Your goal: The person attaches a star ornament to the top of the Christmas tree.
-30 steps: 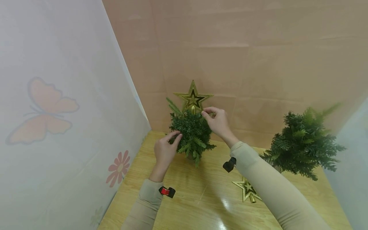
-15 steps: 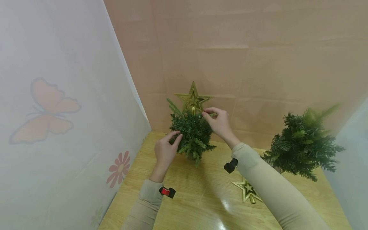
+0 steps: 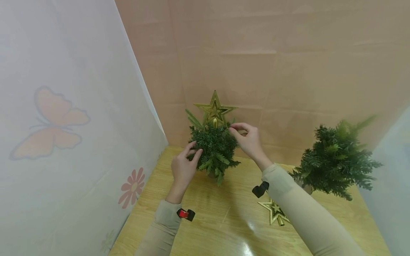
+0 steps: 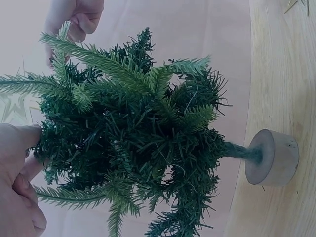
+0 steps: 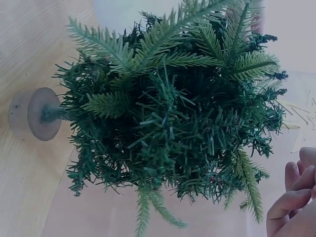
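Note:
A small artificial Christmas tree (image 3: pixel 216 144) stands on a round wooden base (image 4: pixel 271 157). A gold star topper (image 3: pixel 215 108) sits upright at its top. My left hand (image 3: pixel 184 165) is at the tree's left side, its index finger and thumb spread and reaching the outer needles. Just right of the star's lower point is my right hand (image 3: pixel 251 140), thumb and forefinger bent near a twig tip. In the right wrist view no object shows between the right hand's curled fingers (image 5: pixel 291 200). Foliage partly hides the left fingertips in the left wrist view.
A second small Christmas tree (image 3: pixel 336 161) stands at the right. Another gold star topper (image 3: pixel 276 212) lies on the wooden table (image 3: pixel 211 227), partly covered by the right sleeve. A pinkish backdrop (image 3: pixel 240 53) rises behind, and a white butterfly-printed wall (image 3: pixel 96 106) stands left.
My right hand has shifted right and slightly down, away from the star's lower point. The left index finger has lifted, widening its gap from the thumb. Star and tree stay almost still.

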A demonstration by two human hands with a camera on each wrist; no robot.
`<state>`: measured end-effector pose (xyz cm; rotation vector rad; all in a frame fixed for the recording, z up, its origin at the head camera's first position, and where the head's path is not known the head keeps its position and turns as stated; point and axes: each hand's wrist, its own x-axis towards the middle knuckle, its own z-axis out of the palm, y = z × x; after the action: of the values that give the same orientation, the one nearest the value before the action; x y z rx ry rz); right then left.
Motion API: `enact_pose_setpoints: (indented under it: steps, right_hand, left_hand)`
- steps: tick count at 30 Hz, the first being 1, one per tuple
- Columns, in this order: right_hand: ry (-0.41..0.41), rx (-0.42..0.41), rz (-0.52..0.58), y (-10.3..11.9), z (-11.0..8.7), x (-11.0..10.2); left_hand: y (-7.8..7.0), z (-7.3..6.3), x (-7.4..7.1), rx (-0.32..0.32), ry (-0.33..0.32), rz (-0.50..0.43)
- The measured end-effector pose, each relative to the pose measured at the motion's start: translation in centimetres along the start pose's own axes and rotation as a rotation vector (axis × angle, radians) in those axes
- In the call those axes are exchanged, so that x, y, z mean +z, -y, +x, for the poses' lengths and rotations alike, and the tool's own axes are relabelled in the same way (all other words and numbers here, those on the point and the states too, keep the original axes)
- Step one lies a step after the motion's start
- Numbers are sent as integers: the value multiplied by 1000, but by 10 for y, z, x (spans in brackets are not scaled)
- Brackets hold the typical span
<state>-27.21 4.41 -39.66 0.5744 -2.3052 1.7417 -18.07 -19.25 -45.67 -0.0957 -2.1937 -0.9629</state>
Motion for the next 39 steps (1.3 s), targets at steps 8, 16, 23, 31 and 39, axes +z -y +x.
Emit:
enact_pose_setpoints:
  steps: [8,16,23,31,39]
  right_hand:
    - [5,37,-22,-5,-19,-8]
    - [26,87,-17,-16,-39,-13]
    - [21,96,-21,-24,-52,-19]
    - [-1,139,-62,-41,-74,-28]
    - [-40,177,-93,-59,-96,-38]
  left_hand:
    - [-4,-2,-4,15,-22,-16]
    - [-7,-4,-7,41,-34,-8]
    - [-14,-5,-10,63,-27,-27]
    - [-25,-5,-14,105,-59,-80]
    - [-40,-3,-19,143,-74,-125]
